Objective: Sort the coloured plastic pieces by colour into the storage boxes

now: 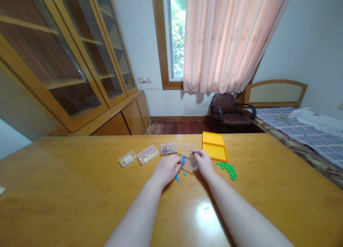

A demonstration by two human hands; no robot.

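My left hand (167, 167) is closed, fingertips drawn together at a cluster of small blue plastic pieces (183, 161). Whatever those fingers pinch is too small to make out. A few more blue pieces (177, 178) lie on the table just below them. My right hand (205, 164) pinches a small dark piece (193, 153) over a clear plastic box (192, 164) with its lid open. The box stands between both hands, partly hidden by them. Right of my right hand lies a pile of green plastic pieces (228, 170).
An open yellow case (214, 146) lies behind the green pile. To the left stand clear boxes with dark pieces (168, 149), cream pieces (147, 155) and white and yellow items (127, 159). Beyond the wooden table (80, 189) are a chair (227, 109) and a bed (305, 132).
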